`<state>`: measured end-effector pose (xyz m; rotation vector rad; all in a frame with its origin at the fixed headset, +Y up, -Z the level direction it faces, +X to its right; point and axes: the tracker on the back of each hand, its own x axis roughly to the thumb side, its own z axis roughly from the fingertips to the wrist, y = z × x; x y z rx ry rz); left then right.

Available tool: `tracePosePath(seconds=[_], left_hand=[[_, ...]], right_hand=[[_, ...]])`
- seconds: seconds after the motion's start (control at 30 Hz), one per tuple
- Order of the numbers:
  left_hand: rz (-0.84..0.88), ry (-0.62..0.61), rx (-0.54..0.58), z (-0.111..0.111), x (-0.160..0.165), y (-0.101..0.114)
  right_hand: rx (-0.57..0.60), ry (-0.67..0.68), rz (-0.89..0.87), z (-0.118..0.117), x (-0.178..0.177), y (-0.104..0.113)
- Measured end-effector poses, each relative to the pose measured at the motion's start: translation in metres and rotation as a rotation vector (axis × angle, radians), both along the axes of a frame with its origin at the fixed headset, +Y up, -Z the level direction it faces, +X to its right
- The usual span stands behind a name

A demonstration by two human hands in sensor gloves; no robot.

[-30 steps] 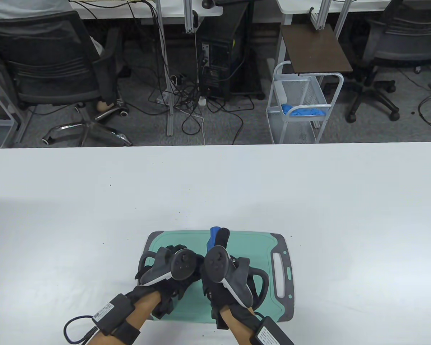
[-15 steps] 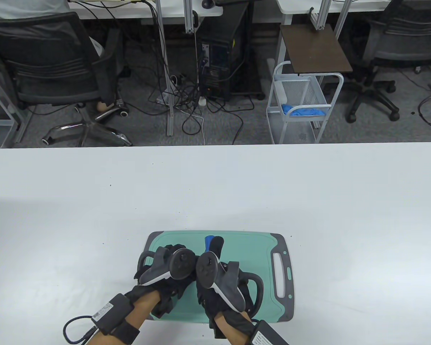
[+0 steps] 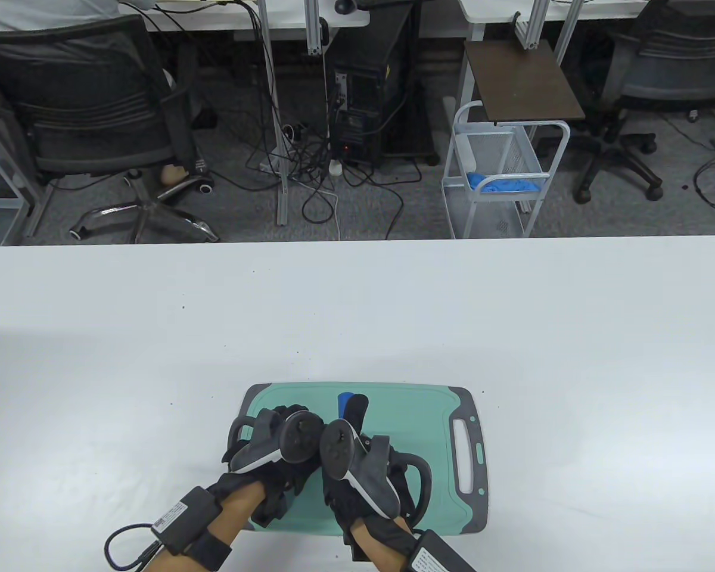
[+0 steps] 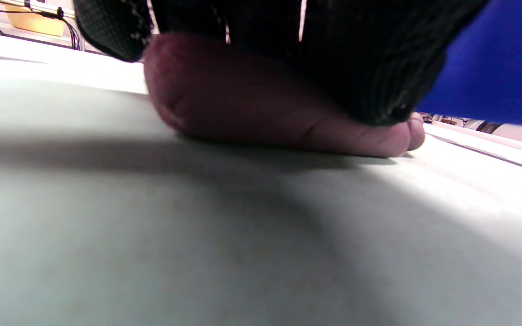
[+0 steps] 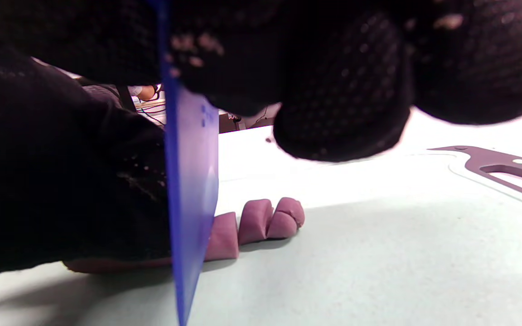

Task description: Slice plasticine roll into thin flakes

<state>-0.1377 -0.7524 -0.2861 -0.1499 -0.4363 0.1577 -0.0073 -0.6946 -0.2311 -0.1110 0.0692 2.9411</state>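
Note:
A purple plasticine roll [image 4: 252,113] lies on the teal cutting board [image 3: 411,417]. My left hand [image 3: 274,441] presses down on the roll; its gloved fingers [image 4: 333,54] cover the top of it. My right hand [image 3: 351,453] grips a blue plastic knife [image 5: 190,190], blade edge down on the roll beside the left hand. Three cut purple slices [image 5: 261,222] lean together just right of the blade. In the table view only the knife's blue tip [image 3: 345,398] shows past the hands; the roll is hidden.
The board's grey handle end with a slot [image 3: 468,453] lies to the right on the white table [image 3: 512,328]. Office chairs, a wire cart [image 3: 500,173] and cables stand beyond the table's far edge.
My right hand with the knife has drawn back toward me and slightly left, closing up against the left hand. The left hand has stayed put on the roll.

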Motion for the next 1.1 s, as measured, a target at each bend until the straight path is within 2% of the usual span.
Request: tracePosePath(seconds=[1.1], left_hand=[[0.006,0.005,-0.005,-0.0004,-0.0005,-0.0001]], right_hand=[[0.044,0.015,0.061,-0.0002,-0.0079,-0.0013]])
